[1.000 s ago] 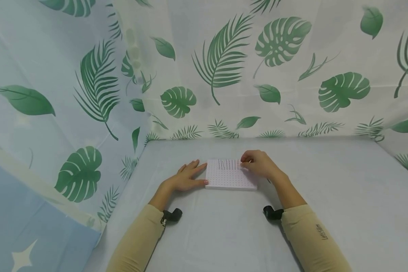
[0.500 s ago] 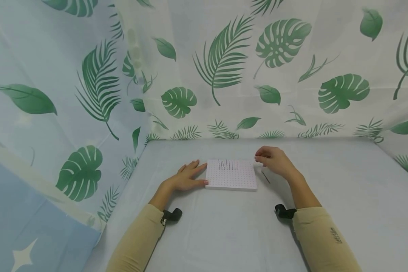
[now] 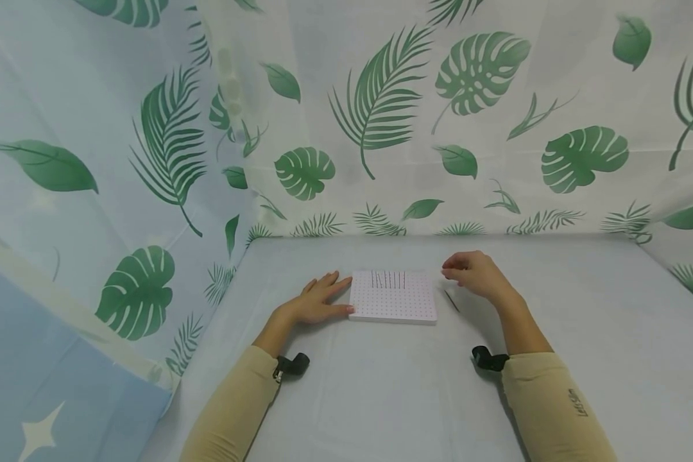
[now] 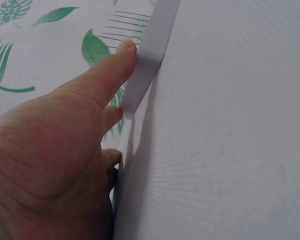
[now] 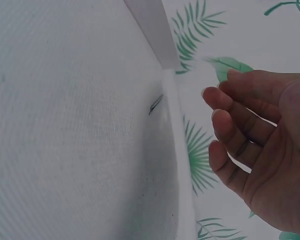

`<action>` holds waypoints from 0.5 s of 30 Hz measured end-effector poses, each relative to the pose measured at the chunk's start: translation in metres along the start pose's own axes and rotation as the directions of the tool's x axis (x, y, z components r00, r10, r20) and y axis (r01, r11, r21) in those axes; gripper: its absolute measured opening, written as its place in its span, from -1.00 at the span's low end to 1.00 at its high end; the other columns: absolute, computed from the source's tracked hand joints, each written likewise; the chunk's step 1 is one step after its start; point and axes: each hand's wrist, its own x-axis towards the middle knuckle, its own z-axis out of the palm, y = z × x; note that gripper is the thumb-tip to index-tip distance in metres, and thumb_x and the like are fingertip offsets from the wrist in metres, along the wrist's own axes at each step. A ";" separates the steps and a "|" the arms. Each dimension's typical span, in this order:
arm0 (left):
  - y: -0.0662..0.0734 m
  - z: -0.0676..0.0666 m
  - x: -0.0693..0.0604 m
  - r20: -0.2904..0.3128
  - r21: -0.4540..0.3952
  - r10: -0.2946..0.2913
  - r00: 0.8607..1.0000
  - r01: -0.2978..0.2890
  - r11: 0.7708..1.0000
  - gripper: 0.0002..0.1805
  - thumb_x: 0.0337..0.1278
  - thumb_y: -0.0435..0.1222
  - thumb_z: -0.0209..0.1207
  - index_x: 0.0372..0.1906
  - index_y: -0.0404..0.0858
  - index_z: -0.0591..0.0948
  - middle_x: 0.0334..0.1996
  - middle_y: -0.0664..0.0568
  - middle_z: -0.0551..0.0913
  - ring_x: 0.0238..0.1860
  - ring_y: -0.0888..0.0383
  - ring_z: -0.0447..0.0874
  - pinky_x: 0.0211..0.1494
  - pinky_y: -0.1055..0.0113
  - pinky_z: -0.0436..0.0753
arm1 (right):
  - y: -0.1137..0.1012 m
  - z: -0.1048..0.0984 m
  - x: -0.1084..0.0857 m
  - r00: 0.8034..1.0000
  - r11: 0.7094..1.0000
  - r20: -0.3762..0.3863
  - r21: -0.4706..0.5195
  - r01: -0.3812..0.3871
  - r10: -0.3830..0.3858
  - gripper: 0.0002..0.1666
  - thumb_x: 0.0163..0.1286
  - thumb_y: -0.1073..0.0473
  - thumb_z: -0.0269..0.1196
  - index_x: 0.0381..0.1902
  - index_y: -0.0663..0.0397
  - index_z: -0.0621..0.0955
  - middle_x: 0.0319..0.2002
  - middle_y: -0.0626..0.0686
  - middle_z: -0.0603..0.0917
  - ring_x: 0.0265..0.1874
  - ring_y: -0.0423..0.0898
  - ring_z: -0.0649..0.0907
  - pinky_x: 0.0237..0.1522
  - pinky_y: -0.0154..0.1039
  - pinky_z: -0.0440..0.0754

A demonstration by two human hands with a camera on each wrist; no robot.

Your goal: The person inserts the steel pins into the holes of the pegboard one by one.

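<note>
A white pegboard [image 3: 393, 305] with rows of small holes lies flat on the table. Several thin dark sticks [image 3: 388, 280] stand in a row near its far edge, and these sticks [image 4: 122, 24] also show in the left wrist view. My left hand [image 3: 314, 303] has its fingers spread, thumb and forefinger touching the board's left edge [image 4: 152, 37]. To the right of the board, my right hand [image 3: 475, 274] hovers with loosely bent fingers [image 5: 235, 131] and nothing visible between them. Below it, a thin dark piece [image 3: 452, 300] lies on the table; it [image 5: 156, 104] looks short in the right wrist view.
A white cloth [image 3: 381, 385] covers the table. Leaf-printed curtains [image 3: 381, 128] hang behind the table and along its left side. A black wrist camera [image 3: 293, 366] sits on my left sleeve, another wrist camera [image 3: 487, 359] on my right.
My right hand has come away from the far right part of the board and moved right, uncovering the piece on the table. The left hand and board have stayed put.
</note>
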 end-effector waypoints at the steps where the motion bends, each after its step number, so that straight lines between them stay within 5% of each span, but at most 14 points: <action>1: 0.000 0.000 0.000 -0.001 -0.001 0.000 1.000 0.000 1.000 -0.06 0.35 0.34 0.10 0.69 0.11 0.10 0.72 -0.10 -0.12 0.73 -0.08 -0.30 0.72 -0.13 -0.30 | 0.000 0.000 0.000 1.000 1.000 0.001 -0.001 0.001 -0.001 -0.68 0.54 0.09 0.26 0.05 0.20 0.71 -0.06 0.20 0.77 -0.12 0.11 0.72 -0.11 -0.13 0.71; 15: 0.000 0.000 0.000 -0.005 -0.012 0.005 1.000 -0.005 1.000 -0.06 0.35 0.34 0.10 0.69 0.10 0.11 0.72 -0.10 -0.13 0.73 -0.07 -0.30 0.72 -0.13 -0.31 | 0.005 -0.003 0.000 0.995 0.998 0.086 -0.027 -0.050 0.052 -0.68 0.46 0.24 0.29 0.07 0.34 0.71 -0.13 0.19 0.78 -0.21 0.04 0.72 -0.18 -0.18 0.69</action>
